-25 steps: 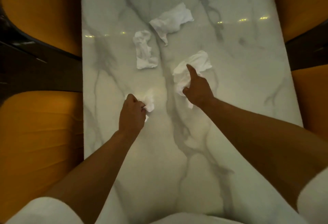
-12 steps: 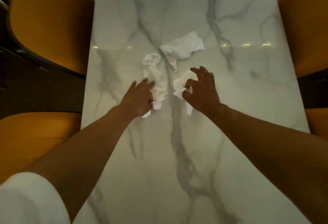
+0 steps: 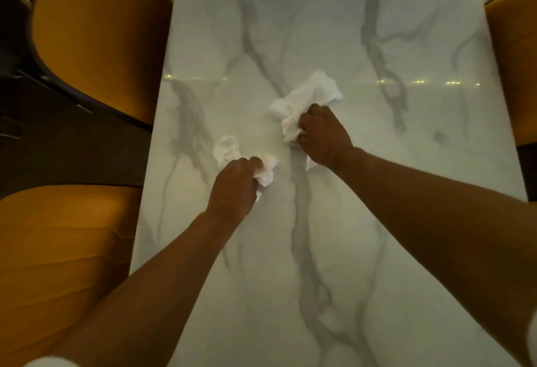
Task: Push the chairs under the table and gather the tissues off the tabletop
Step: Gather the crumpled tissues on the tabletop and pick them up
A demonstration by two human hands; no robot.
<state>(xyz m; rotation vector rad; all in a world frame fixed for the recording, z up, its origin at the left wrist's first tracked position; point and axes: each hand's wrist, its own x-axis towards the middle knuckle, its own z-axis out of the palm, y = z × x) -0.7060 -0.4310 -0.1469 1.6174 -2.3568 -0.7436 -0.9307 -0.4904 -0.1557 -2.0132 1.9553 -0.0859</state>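
We see left hand [image 3: 234, 189] curled tight, grip closed round crumpled white tissue wad [image 3: 247, 160], paper bulging out past knuckles, low on white grey-veined marble counter [image 3: 377, 177]. Right hand [image 3: 324, 138] likewise clenched, grip bunching larger rumpled white tissue sheet [image 3: 305, 99]; sheet's far end trails on counter beyond fingers. Hands near, not touching. Mustard-yellow upholstered chairs [image 3: 96, 38] stand close along both counter sides.
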